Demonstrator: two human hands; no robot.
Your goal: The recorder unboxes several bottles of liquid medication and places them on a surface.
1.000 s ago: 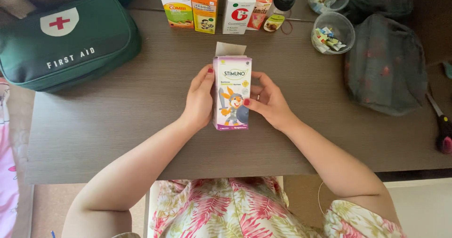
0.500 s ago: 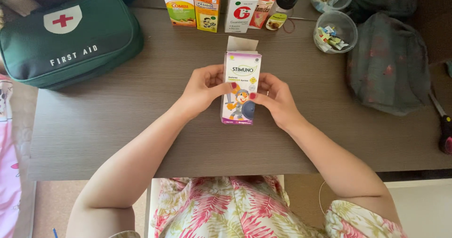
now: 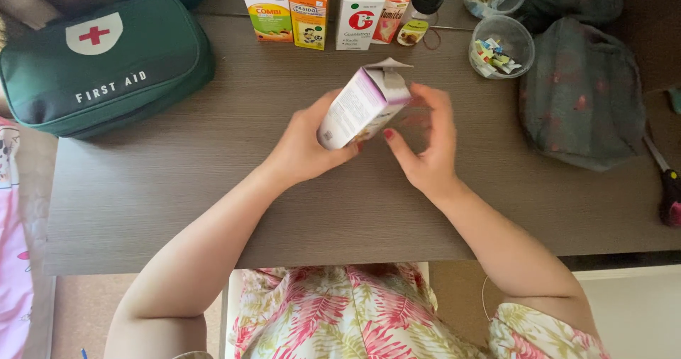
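Left hand (image 3: 305, 146) has the small medicine carton (image 3: 360, 107) wrapped up: its grip is clamped around the lower end of the box, thumb on the near face, fingers tucked behind. The carton is tilted over, its top end leaning up and away to the right of that grip, with a white side panel of fine print facing the camera and a purple edge along it. The top flap (image 3: 386, 64) stands open above the box mouth.

Right hand (image 3: 425, 146) sits just right of the carton, fingers spread and reaching up beside the open top end, the thumb touching the underside of the box near the left grip. That hand is slightly blurred, so whether its fingertips actually pinch anything at the box mouth, I cannot tell; the grip looks apart, not closed on the carton.

The carton is lifted clear of the brown wood-grain desk (image 3: 177, 181), held over its middle.

Beyond both grips, at the far edge of the desk, a row of upright medicine boxes (image 3: 312, 11) in white, orange and green, with a dark-capped bottle (image 3: 425, 1) just right of them. Farther right of the right hand, two clear round tubs (image 3: 500, 47) holding small folded packets, and a dark green cloth pouch (image 3: 582, 96). Far left of the left grip lies a green first-aid bag (image 3: 106, 61) with a red cross patch. A screwdriver (image 3: 667, 189) lies at the right edge.
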